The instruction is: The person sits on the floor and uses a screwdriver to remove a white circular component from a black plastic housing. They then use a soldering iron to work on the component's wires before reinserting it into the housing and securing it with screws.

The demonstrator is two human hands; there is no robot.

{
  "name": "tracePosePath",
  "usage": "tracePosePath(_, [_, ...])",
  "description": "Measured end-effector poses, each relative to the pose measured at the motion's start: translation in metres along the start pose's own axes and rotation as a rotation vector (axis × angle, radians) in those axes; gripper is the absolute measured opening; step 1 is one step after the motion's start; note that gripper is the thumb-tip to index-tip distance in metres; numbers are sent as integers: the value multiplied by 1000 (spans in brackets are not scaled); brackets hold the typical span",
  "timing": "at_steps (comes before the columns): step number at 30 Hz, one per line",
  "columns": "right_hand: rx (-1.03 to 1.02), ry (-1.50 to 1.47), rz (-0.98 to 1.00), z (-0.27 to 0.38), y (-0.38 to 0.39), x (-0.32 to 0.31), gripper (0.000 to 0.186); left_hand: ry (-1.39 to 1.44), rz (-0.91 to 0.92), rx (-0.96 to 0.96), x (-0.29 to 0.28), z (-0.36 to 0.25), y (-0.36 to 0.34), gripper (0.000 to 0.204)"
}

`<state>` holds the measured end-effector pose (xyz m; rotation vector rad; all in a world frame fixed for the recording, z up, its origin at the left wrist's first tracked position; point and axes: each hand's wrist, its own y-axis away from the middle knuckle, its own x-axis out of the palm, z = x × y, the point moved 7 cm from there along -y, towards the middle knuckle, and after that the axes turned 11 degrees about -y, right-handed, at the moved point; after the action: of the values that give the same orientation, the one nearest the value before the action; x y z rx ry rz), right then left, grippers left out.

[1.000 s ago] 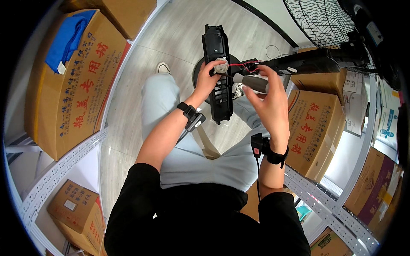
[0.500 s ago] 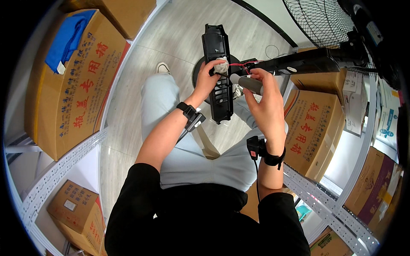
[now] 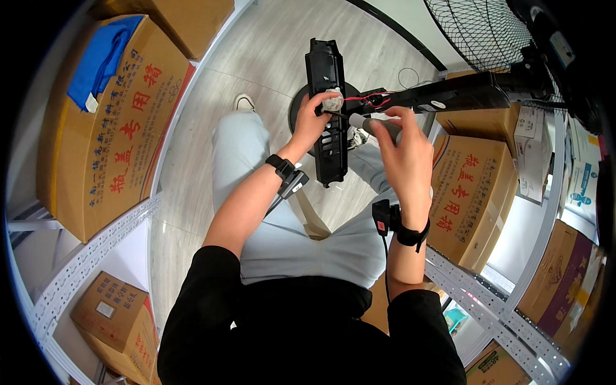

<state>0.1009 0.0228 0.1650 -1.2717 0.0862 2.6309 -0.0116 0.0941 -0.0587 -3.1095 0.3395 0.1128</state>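
Between my knees stands a long black plastic housing (image 3: 328, 165), its inner side toward me. My left hand (image 3: 309, 126) grips it at mid-length, fingers and thumb closed around a whitish round part (image 3: 333, 102) fixed in it. Red wires (image 3: 362, 99) run from that part to the right, toward a black fan column. In my right hand (image 3: 409, 154) is a screwdriver (image 3: 366, 122) with a thick grey handle, held in the fingers. Its dark shaft points left, reaching the housing just below the whitish part. Whether the tip sits in a screw cannot be made out.
A black fan column (image 3: 455, 95) with a wire-mesh guard (image 3: 487, 29) lies across the upper right. A round black base (image 3: 297, 115) is behind the housing. Shelves with cardboard boxes (image 3: 122, 128) flank both sides; a blue cloth (image 3: 102, 61) lies on one box.
My right hand has shifted slightly right and down, with its fingers farther back on the screwdriver handle. The housing has tilted a little; my left hand keeps its hold.
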Motion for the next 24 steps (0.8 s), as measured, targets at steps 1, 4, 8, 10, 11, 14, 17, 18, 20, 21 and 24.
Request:
tracePosePath(1, [96,56,-8,-6,-2,-1,35,-1,-1,-4,1,1,1,54])
tracePosePath(4, [27,43,-55,-9,-2,-3,34,17,-6,0,2,1,0,54])
tracePosePath(8, [-225,-173,-80,6,9,-4,36,36,-20,18,-1,-1,-3,55])
tracePosePath(10, [-198,-54,-103,6,13,-7,39,23,-17,5,-2,0,-2,55])
tracePosePath(11, [-142,12,-99,6,12,-8,39,19,-8,-8,-1,1,0,55])
tracePosePath(14, [22,182,-79,1,8,-10,40,-13,-4,4,0,1,2,54])
tracePosePath(17, [83,207,-77,-10,6,-10,41,-22,3,15,1,-2,1,54])
tracePosePath(18, [38,156,-97,-9,7,-11,40,-23,5,13,0,-2,1,54])
tracePosePath(20, [-15,37,-91,-6,10,-12,38,2,-9,11,0,-2,1,54])
tracePosePath(21, [-22,-31,-66,-4,12,-12,37,-10,-10,15,0,-1,0,54])
tracePosePath(24, [29,-69,16,1,15,-13,35,1,-6,18,1,-1,0,53])
